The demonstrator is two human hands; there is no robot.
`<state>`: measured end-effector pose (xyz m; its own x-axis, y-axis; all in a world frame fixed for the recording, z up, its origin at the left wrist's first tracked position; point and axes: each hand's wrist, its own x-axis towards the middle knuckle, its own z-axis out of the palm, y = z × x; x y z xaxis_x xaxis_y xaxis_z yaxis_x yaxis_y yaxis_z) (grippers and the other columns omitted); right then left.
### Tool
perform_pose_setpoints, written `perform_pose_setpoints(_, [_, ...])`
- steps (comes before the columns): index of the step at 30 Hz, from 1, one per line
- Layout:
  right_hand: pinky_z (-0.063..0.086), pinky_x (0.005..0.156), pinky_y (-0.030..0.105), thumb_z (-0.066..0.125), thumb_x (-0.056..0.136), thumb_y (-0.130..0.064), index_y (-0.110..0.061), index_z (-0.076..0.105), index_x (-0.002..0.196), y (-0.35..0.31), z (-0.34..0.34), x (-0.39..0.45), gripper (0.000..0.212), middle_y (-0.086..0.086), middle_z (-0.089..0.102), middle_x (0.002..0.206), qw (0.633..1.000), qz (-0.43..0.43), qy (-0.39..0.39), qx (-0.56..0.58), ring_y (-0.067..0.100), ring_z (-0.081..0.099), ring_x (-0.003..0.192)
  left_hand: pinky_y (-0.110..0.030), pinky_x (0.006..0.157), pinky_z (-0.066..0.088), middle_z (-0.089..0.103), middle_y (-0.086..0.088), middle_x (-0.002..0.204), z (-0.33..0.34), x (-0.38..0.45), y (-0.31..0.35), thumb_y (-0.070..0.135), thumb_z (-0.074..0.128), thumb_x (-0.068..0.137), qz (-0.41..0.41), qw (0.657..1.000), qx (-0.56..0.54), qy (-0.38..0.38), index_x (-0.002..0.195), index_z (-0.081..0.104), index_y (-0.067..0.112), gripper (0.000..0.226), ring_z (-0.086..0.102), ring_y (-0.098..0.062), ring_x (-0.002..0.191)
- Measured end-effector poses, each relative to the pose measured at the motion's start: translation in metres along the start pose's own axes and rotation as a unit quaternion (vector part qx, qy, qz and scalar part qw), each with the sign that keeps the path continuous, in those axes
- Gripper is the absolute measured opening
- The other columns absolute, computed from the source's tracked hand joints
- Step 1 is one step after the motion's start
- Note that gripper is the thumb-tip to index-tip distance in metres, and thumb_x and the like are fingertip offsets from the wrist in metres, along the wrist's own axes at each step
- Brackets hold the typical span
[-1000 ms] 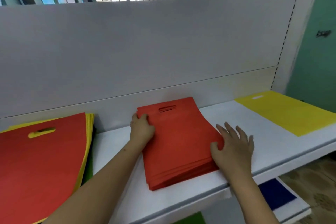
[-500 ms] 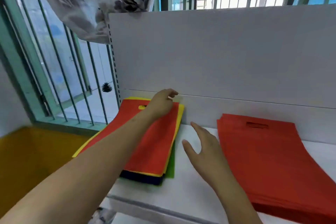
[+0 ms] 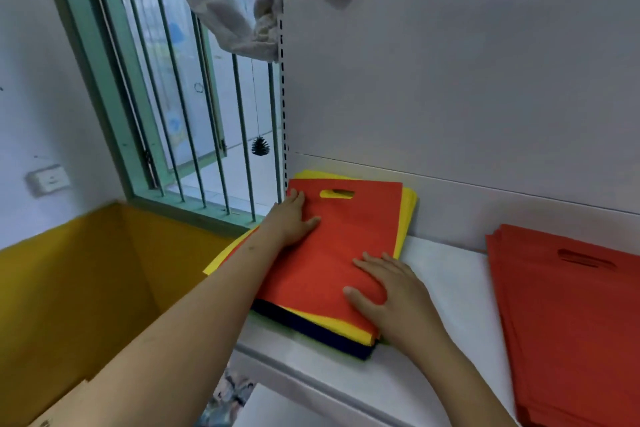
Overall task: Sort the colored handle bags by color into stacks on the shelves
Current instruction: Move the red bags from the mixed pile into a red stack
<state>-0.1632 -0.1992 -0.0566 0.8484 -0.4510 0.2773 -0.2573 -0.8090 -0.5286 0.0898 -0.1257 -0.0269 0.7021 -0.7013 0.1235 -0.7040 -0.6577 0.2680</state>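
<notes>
**anon1:** Two hands on the mixed pile [image 3: 349, 319], both lying flat with straight fingers, nothing pinched or grabbed as far as I can see. Going left to right with that pile as the anchor: left of it is a barred window [image 3: 194, 114] with a little dark pinecone [image 3: 260, 146] hanging on a string, and a brown cardboard box [image 3: 86, 288] lower down on that side.

**anon2:** ok and the pile itself?

**anon1:** Red bag [image 3: 339, 246] on top, handle slot at the far end. Yellow ones peek out under it, then a dark navy layer at the bottom, with a sliver of green at the near edge. Left hand [image 3: 294, 220] rests on the red bag's far left corner, right by the slot. Right hand [image 3: 391, 298] presses the near right corner, palm partly hanging over the pile's edge.

**anon2:** where's it all sitting?

**anon1:** White shelf [image 3: 433, 374], pile pushed up against the white back panel [image 3: 450, 97]. Right of the pile, a gap apart on the same shelf, is the all-red stack [image 3: 571, 322].
</notes>
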Motion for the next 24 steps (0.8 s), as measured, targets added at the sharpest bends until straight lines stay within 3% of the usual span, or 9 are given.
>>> perform_pose_setpoints(3, [0.025,0.114,0.026,0.053,0.084,-0.067,-0.042,0.054,0.132,0.001,0.002,0.001,0.055,-0.026,0.044,0.142,1.0,-0.001,0.017,0.018,0.001,0.028,0.138,-0.041,0.1,0.041,0.048,-0.014,0.142,0.0,-0.004,0.006,0.05,0.052,0.095,-0.013,0.998,0.027,0.047,0.139,0.045,0.011,0.059,0.051,-0.033,0.125])
perform_pose_setpoints(6, [0.025,0.109,0.02,0.055,0.09,-0.055,-0.042,0.057,0.129,0.0,0.002,0.002,0.041,-0.03,0.046,0.135,0.999,-0.006,0.025,0.018,0.002,0.032,0.135,-0.038,0.086,0.046,0.063,-0.01,0.119,-0.002,-0.013,0.014,0.048,0.056,0.094,-0.024,0.993,0.068,0.091,0.119,0.058,0.013,0.043,0.059,-0.029,0.111])
perform_pose_setpoints(9, [0.025,0.105,0.017,0.055,0.095,-0.042,-0.035,0.06,0.128,0.001,-0.004,0.001,0.034,-0.032,0.045,0.128,0.999,-0.005,0.006,0.044,0.005,0.036,0.134,-0.035,0.079,0.045,0.065,-0.009,0.111,-0.014,-0.019,0.024,0.038,0.06,0.093,-0.02,0.988,0.115,0.102,0.108,0.062,0.013,0.03,0.061,-0.029,0.105])
perform_pose_setpoints(13, [0.031,0.104,0.019,0.057,0.096,-0.03,-0.032,0.066,0.121,-0.001,-0.031,-0.006,0.027,-0.009,0.049,0.142,0.993,0.025,0.024,0.111,0.01,0.043,0.132,-0.031,0.071,0.042,0.065,-0.007,0.1,-0.038,-0.023,0.037,0.036,0.064,0.085,-0.001,0.992,0.088,0.094,0.094,0.066,0.014,0.023,0.063,-0.028,0.097])
perform_pose_setpoints(17, [0.027,0.082,-0.007,0.06,0.095,-0.021,-0.032,0.068,0.118,0.014,-0.071,-0.024,0.027,-0.014,0.057,0.119,0.979,0.063,0.125,0.148,-0.001,0.05,0.113,-0.032,0.074,0.045,0.067,-0.003,0.098,-0.054,-0.025,0.081,0.035,0.062,0.082,0.063,0.987,0.024,0.143,0.086,0.065,0.022,0.015,0.062,-0.026,0.097])
perform_pose_setpoints(20, [0.032,0.08,0.0,0.067,0.09,-0.019,-0.03,0.066,0.121,0.04,-0.103,-0.045,0.034,-0.007,0.066,0.121,0.963,0.118,0.211,0.122,0.008,0.058,0.114,-0.034,0.074,0.046,0.068,-0.003,0.097,-0.05,-0.026,0.132,0.036,0.061,0.083,0.123,0.977,-0.021,0.174,0.088,0.063,0.022,0.015,0.061,-0.025,0.097])
perform_pose_setpoints(24, [0.032,0.097,0.014,0.072,0.083,-0.011,-0.022,0.056,0.135,0.083,-0.142,-0.092,0.055,0.001,0.061,0.13,0.94,0.193,0.277,0.051,0.019,0.053,0.123,-0.036,0.071,0.043,0.066,-0.003,0.095,-0.02,-0.024,0.204,0.037,0.062,0.084,0.198,0.958,-0.062,0.198,0.087,0.058,0.02,0.018,0.06,-0.027,0.095])
